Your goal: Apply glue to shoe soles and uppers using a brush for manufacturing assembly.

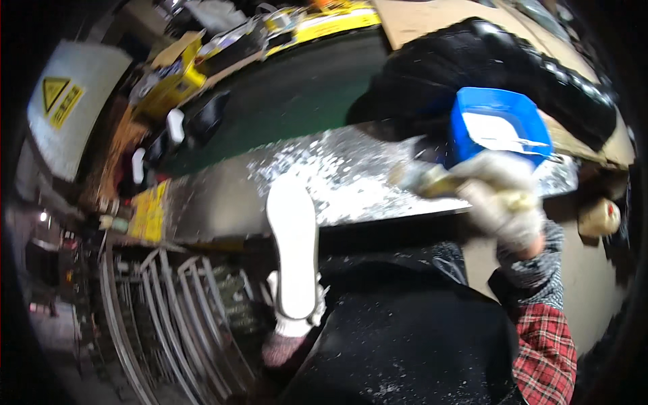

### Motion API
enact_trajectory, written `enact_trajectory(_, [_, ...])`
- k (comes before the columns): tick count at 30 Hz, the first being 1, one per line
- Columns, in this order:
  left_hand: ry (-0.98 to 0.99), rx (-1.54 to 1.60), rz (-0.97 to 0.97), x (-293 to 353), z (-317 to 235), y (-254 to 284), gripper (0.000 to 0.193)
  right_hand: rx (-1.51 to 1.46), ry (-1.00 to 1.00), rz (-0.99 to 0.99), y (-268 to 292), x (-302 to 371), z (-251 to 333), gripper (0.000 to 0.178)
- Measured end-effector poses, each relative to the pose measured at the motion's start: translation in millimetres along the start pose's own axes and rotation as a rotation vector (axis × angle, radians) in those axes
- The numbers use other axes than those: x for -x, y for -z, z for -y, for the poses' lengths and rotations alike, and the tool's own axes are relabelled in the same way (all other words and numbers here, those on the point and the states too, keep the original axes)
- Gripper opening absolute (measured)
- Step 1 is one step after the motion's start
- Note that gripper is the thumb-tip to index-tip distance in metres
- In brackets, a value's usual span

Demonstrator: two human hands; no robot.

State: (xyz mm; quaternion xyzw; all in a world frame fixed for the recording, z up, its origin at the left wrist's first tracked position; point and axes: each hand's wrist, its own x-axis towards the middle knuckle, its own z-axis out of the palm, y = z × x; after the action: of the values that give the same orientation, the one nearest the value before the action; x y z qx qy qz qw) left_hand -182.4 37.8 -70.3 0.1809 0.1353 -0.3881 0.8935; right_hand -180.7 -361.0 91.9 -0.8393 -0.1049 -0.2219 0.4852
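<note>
My left hand (293, 328), in a white glove, grips a white shoe sole (293, 243) by its heel end. Its toe end reaches over the near edge of the bench, and the sole hides most of the fingers. My right hand (506, 202), gloved and smeared by motion, is closed around a brush (422, 179) whose tip points left. This hand is just in front of a blue tub (463, 135). White liquid (491, 129) lies inside the tub, with a thin stick-like thing across it.
White splatter covers the metal bench strip (216, 209). Behind it runs a dark green belt (290, 101) with shoe parts (175, 126) at the left. A black bag-like bundle (459, 67) lies behind the tub. Metal rails (172, 304) stand lower left, a yellow box (162, 94) farther back.
</note>
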Motion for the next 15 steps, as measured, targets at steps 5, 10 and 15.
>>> enact_trajectory(5, [-0.144, 0.104, 0.202, -21.6, 4.1, 36.6, 0.093, -0.271, 0.210, 0.326, -156.1, -50.4, -21.8, 0.028])
enact_trajectory(10, [0.011, 0.300, 0.334, -21.1, 3.0, 75.9, 0.093, -0.413, -0.212, 0.320, -151.2, -63.0, -41.9, 0.022])
enact_trajectory(15, [-0.018, 0.277, 0.249, -27.7, 1.7, 36.8, 0.086, -0.189, 0.177, 0.379, -133.7, -50.5, -5.6, 0.018])
